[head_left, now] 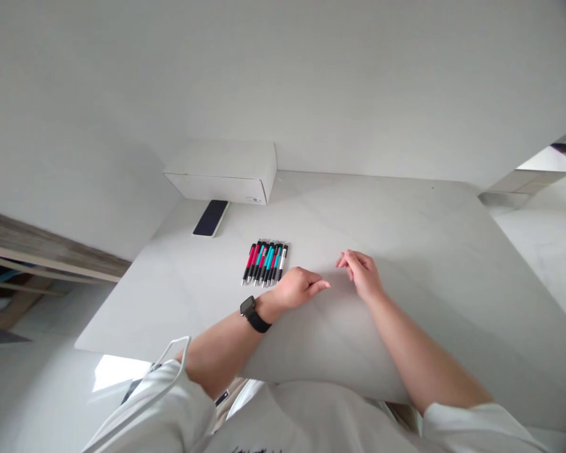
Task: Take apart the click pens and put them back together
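A row of ballpoint pens (266,263) with red, turquoise and white barrels lies side by side on the table (405,214), metal tips towards me. Just right of their lower end is my left hand (300,287), its fingers curled in and its thumb stretched to the right; no object shows in it. My right hand (361,272) hovers farther right, apart from the left one. Its fingers are loosely bent with gaps between them, and they hold nothing visible. A black watch (255,314) sits on my left wrist.
A white box (221,170) stands at the back left against the wall. In front of it lies a phone (210,218), dark screen up. A white cable (182,358) hangs by my left sleeve. Wooden shelving (51,251) is at far left.
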Available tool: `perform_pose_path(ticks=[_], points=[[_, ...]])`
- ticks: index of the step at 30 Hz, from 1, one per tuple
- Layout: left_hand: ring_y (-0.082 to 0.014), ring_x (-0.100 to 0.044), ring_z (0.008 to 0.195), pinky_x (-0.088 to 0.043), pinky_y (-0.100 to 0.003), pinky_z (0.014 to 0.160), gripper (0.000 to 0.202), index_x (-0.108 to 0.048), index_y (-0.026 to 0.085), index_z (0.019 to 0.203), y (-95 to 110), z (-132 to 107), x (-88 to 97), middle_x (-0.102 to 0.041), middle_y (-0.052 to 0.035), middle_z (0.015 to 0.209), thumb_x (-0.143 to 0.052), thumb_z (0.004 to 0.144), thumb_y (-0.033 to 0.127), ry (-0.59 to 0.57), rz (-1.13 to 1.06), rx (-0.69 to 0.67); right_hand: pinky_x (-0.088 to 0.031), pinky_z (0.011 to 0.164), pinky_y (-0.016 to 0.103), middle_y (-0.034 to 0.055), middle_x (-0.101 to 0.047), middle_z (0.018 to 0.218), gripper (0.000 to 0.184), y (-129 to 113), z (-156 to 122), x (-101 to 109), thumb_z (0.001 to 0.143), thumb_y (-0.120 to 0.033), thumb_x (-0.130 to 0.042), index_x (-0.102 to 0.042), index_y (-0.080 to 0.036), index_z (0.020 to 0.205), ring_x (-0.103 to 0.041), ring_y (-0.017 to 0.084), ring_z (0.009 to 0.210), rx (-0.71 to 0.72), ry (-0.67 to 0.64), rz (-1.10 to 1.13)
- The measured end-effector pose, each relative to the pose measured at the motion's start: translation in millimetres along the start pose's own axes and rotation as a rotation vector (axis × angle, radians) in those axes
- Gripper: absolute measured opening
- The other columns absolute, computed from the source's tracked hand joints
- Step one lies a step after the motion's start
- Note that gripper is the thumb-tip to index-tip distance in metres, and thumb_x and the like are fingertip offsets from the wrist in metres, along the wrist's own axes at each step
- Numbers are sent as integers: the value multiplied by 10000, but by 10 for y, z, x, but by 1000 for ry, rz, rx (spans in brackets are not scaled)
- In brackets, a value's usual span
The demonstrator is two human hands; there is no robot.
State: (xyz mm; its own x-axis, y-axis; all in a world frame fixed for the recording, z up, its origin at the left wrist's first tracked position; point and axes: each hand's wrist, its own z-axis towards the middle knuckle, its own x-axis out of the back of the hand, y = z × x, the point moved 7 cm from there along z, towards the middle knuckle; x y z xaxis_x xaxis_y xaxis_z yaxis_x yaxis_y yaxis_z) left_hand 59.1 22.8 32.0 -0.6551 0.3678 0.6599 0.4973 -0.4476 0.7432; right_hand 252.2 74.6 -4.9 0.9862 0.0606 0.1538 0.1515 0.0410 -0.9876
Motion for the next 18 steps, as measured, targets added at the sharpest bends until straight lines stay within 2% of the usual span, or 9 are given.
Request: perform_pose_path(ticks=[2,6,8,10,13,15,18], points=[[-112,-536,613,-390,-241,635,499,-624,171,751,-34,-13,26,-631,0,661,-449,1093,491,14,-22,40,-479,552,311,11,-627,555,535,-17,-54,-116,986,-704,-537,-743,-232,842,-594,182,516,-15,-95,-58],[-146,-659,758,-488,-249,735,289,-673,211,1158,-53,-19,11,-726,-23,867,-406,1089,297,43,-28,74,-573,840,363,28,-760,752,417,-81,-65,-176,1014,-628,-556,-725,-268,1139,-749,236,817,38,-154,-114],[-156,-688,844,-523,-259,786,355,-598,247,1354,-29,-20,27,-735,-35,989,-401,1062,210,91,13,66,-569,926,391,41,-794,890,404,-98,-40,-151,1007,-609,-584,-687,-284,1224,-759,241,909,64,-139,-93],[-179,-694,944,-542,-289,842,454,-513,286,1471,-1,-27,92,-712,-58,1133,-416,1043,171,169,138,78,-576,935,405,51,-791,995,405,-97,-15,-127,996,-593,-611,-655,-294,1266,-759,239,926,75,-125,-30],[-259,-660,1064,-537,-391,929,473,-498,291,1478,24,-61,263,-655,-102,1229,-519,1015,197,285,422,142,-589,888,402,50,-772,1032,391,-72,8,-109,970,-569,-657,-654,-302,1257,-750,228,874,57,-105,52],[-311,-624,1121,-518,-453,972,389,-572,267,1359,3,-97,408,-628,-125,1238,-630,974,256,343,558,193,-585,851,384,41,-765,1004,387,-63,10,-108,936,-551,-705,-676,-300,1229,-736,222,839,44,-90,70],[-334,-595,1106,-502,-492,971,263,-640,243,1183,-119,-170,664,-605,-140,1203,-696,943,333,438,693,294,-567,831,357,37,-761,981,392,-89,-2,-121,901,-508,-751,-693,-291,1222,-710,216,843,72,-70,65]])
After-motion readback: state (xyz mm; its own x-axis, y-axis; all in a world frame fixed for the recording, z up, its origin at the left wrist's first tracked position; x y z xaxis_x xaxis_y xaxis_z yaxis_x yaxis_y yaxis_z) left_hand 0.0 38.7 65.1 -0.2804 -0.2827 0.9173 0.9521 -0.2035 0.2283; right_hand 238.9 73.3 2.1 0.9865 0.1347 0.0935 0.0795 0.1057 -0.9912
